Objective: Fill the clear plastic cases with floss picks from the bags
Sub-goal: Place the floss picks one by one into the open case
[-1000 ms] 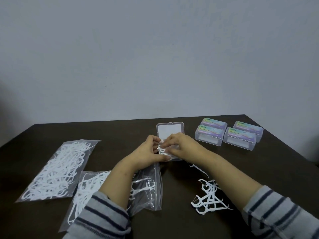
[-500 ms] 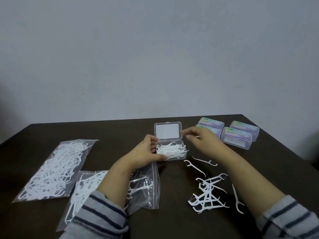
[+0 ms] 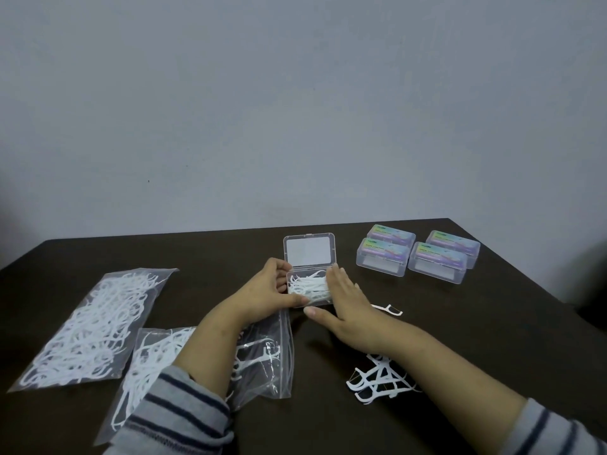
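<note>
Clear plastic case (image 3: 308, 289) sits mid-table, lid up, picks inside; the left hand (image 3: 267, 292) grips its left end with curled fingers, the right hand (image 3: 349, 305) lies flat alongside, fingers straight and together

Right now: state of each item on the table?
open case: lid up, holds floss picks
four closed cases: lids shut
far-left bag: flat, full of picks
near bag: partly emptied
loose picks: piled on table
left hand: grips open case
right hand: flat, fingers straight
</note>
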